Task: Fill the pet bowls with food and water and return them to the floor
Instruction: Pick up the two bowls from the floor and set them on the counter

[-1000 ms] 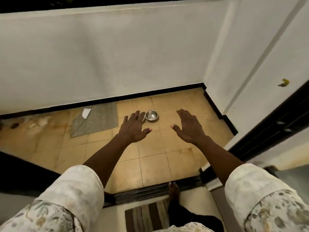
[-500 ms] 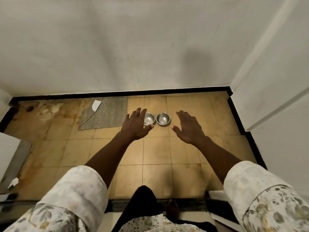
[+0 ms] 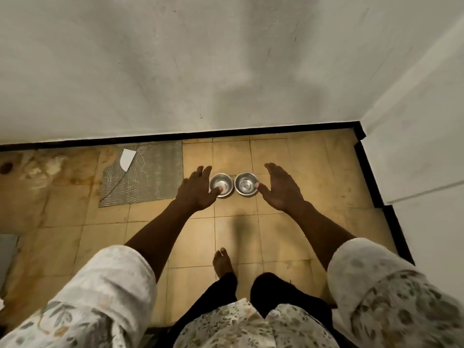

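Though near left bowl (image 3: 222, 181), mat (image 3: 150, 177) apart

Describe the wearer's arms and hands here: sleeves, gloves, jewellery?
Both hands, left hand and right hand, are bare: no gloves, rings or watch visible. Forearms uncovered. Left sleeve and right sleeve are loose, off-white fabric with a muted leaf print, pushed up to about the elbow.
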The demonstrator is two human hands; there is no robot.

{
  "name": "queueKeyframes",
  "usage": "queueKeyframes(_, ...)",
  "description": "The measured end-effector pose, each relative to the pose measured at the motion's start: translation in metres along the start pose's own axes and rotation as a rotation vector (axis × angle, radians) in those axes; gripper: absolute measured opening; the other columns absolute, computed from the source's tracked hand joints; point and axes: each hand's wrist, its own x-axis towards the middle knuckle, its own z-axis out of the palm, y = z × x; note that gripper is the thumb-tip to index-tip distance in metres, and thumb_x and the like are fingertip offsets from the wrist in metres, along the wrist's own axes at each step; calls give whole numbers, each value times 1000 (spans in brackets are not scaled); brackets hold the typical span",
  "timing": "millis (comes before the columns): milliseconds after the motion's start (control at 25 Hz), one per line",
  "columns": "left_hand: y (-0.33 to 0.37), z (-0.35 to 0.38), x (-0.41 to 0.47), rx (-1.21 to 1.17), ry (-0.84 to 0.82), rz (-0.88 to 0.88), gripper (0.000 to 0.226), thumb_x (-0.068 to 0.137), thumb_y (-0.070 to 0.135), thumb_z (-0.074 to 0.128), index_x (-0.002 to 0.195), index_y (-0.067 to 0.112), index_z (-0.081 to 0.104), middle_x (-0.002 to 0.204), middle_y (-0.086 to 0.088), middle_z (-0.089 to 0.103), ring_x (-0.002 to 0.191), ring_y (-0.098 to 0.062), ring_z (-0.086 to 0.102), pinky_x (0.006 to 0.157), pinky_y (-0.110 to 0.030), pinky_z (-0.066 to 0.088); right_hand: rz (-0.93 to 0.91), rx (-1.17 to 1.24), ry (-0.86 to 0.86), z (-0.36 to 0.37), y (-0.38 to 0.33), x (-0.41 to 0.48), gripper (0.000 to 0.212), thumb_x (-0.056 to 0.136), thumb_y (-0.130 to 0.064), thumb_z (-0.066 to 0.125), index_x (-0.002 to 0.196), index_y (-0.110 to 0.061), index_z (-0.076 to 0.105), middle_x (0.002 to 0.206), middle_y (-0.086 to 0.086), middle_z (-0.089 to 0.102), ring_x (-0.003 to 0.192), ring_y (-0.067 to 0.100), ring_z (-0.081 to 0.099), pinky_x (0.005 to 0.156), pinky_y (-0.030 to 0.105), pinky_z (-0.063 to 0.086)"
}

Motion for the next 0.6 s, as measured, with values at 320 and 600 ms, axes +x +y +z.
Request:
queueKeyframes(320, -31, 24, 132, -207, -8, -175, 80, 101, 45, 62, 163, 10, 26, 160, -20, 44, 143, -42, 44, 111, -51, 42, 216, 227, -75, 45, 31, 140, 67, 96, -26, 67, 156, -13, 38, 156, 7, 50, 143, 29, 47, 113, 41, 41)
queueKeyframes(600, -93, 197, 269, -423, -21, -488, 74, 97, 44, 69, 154, 5, 42, 117, -22, 72, 125, -42, 60, 102, -42, 46, 499, 411, -40, 198, 128, 267, 55, 96, -26, 67, 145, -7, 50, 142, 14, 61, 130, 32, 57, 102, 36, 44)
